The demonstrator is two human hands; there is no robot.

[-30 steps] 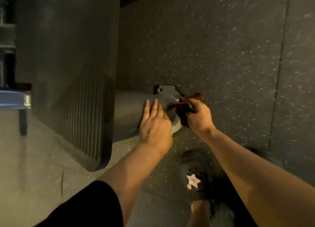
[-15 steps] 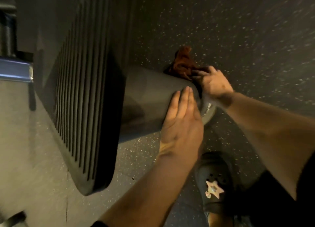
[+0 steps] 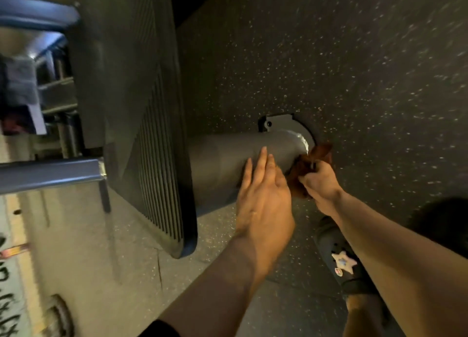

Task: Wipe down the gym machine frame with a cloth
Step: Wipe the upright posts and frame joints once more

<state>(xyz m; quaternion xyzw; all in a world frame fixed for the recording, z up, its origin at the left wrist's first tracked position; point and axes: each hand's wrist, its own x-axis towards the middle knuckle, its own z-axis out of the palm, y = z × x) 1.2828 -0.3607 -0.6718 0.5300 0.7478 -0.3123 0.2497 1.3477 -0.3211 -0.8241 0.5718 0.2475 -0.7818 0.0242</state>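
The speckled dark rubber floor (image 3: 342, 66) fills most of the view, and a thick grey frame tube (image 3: 228, 164) of the gym machine runs across it to a bolted base plate (image 3: 281, 123) where it meets the floor. To the left of the tube stands a large black ribbed footplate (image 3: 157, 159), tilted, with blue-grey metal bars (image 3: 48, 176) beyond it at the left edge. The left hand (image 3: 263, 200) lies flat on the near side of the tube, fingers straight and close together, pointing up along the curve; its grip is released and it holds nothing, only pressing on the metal, with the forearm reaching in from the lower middle. The right hand (image 3: 320, 182) is clenched round a bunched reddish-brown cloth (image 3: 307, 167), its fingers curled over the fabric and the wrist bent, the forearm coming in from the lower right. The cloth is pressed against the end of the tube, right at the bright weld seam by the base plate, with a loose corner sticking up above the knuckles. Below the right forearm a dark clog (image 3: 339, 255) with a star charm rests on the floor.
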